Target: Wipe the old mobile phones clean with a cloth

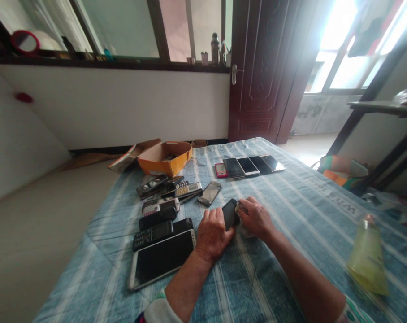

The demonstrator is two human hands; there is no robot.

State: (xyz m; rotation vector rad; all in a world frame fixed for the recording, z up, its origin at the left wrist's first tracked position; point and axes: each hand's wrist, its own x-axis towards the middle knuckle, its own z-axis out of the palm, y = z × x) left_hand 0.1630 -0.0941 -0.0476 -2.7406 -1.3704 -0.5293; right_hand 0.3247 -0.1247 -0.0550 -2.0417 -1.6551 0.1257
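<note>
A dark mobile phone [229, 214] is held low over the cloth-covered bed or table, its screen facing up. My left hand [211, 233] grips it along the left side and lower end. At its upper right edge, my right hand [255, 217] is closed around a crumpled whitish cloth or tissue [246, 229], pressed to the phone. Just beyond lies a phone with a pale screen [210, 193]. To the left of my left hand are a large white-framed phone [163, 256], a black keypad phone [153, 235] and several older phones in a loose pile.
An open orange box [170, 168] stands at the far left edge. Several phones, including a white-framed one [248, 166] and a small pink one [220, 170], lie in a row at the back. A bottle of yellow liquid [369, 260] stands at the right on the blue striped cloth [311, 215].
</note>
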